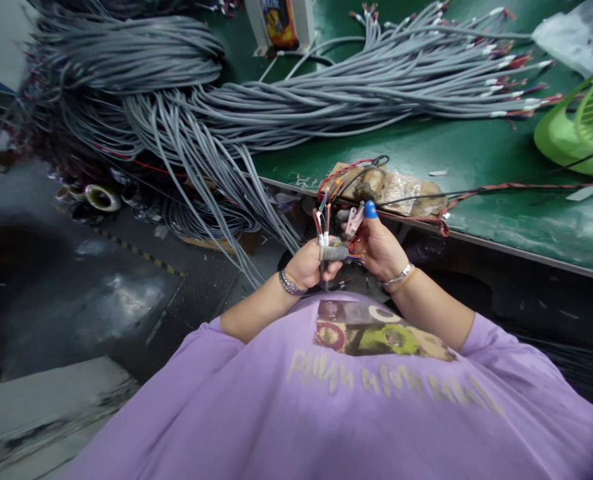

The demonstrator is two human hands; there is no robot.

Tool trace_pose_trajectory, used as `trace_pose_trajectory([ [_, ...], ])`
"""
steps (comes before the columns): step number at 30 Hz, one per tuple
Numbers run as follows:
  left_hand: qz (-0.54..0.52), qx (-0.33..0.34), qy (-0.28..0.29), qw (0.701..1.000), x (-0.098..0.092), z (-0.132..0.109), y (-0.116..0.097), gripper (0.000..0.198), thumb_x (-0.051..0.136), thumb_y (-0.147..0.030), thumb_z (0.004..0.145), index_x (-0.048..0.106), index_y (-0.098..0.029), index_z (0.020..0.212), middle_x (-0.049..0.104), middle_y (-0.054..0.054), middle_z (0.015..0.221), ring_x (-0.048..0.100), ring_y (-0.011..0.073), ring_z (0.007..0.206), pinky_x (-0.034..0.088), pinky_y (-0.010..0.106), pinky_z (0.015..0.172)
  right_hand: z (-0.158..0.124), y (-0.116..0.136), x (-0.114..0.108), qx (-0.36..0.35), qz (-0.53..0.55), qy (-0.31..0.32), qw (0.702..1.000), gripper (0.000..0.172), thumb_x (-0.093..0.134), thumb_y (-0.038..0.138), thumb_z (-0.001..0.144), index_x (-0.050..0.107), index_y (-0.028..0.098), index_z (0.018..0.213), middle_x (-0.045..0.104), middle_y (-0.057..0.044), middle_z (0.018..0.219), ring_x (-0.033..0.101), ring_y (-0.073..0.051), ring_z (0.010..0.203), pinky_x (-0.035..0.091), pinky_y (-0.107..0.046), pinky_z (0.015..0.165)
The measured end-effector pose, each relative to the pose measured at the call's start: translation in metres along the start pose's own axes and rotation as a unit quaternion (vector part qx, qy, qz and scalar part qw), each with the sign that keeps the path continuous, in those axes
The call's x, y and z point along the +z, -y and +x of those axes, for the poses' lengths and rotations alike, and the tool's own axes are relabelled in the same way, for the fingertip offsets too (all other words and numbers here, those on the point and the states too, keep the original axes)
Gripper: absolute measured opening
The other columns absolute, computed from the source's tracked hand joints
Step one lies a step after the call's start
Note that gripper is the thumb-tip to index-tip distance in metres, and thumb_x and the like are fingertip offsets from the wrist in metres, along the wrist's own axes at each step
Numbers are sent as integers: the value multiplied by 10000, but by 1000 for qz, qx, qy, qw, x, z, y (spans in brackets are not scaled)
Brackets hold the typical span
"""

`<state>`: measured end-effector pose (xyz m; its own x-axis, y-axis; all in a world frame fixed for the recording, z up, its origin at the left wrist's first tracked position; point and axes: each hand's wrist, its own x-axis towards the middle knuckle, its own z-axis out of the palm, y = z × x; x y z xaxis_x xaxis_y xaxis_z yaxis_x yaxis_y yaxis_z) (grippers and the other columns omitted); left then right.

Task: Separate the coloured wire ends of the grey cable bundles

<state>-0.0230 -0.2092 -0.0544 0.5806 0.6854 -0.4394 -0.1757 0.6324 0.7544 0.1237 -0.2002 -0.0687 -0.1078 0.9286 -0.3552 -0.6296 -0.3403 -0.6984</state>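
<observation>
My left hand (306, 265) is closed round grey cable ends (335, 253) just in front of my shirt. Stripped coloured wires (327, 212), with white bands at their base, stick up past its fingers. Close beside it, my right hand (382, 250) has a blue covering on the thumb tip. Between that thumb and the fingers is a pale pink, clip-like piece (354, 223). Thin red and blue wires run between the two hands. Whether the right fingers also grip these wires is hidden.
Long grey cables (296, 110) lie across the green table (501, 233), some hanging over its edge. A taped block (401, 190) with a black lead sits at the edge. A green fan (583, 127) and a plastic bag (576, 37) are at right. Cable coils lie below left.
</observation>
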Motion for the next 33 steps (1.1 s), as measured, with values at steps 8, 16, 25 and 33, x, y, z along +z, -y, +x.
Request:
trace_pose_trajectory([
  [8, 8, 45, -39, 998, 7, -14, 7, 425, 835, -442, 597, 503, -185, 664, 507, -50, 422, 382, 63, 294, 277, 177, 293, -4, 11, -9, 35, -17, 42, 998, 690, 521, 863, 773, 671, 195, 857, 661, -14, 698, 526, -97, 513, 457, -238, 501],
  [16, -14, 92, -76, 993, 14, -16, 10, 439, 820, -482, 634, 498, -187, 678, 530, -50, 454, 412, 66, 314, 308, 184, 318, -4, 12, -7, 22, -25, 25, 999, 473, 732, 657, 774, 673, 196, 863, 633, 18, 654, 513, -84, 521, 435, -218, 501],
  [25, -25, 62, -93, 993, 17, -11, 7, 485, 813, -531, 625, 466, -196, 682, 507, -54, 464, 404, 57, 341, 299, 181, 342, -1, 6, 0, 2, -9, 9, 1000, 548, 698, 736, 749, 694, 194, 832, 627, 19, 645, 509, -88, 540, 415, -241, 522],
  [33, -15, 61, -95, 993, 18, -10, 9, 444, 803, -510, 653, 503, -185, 694, 522, -43, 459, 415, 64, 326, 310, 183, 336, 1, 2, -3, -3, 15, 12, 1000, 577, 717, 731, 735, 722, 205, 974, 662, 20, 693, 548, -99, 574, 450, -242, 543],
])
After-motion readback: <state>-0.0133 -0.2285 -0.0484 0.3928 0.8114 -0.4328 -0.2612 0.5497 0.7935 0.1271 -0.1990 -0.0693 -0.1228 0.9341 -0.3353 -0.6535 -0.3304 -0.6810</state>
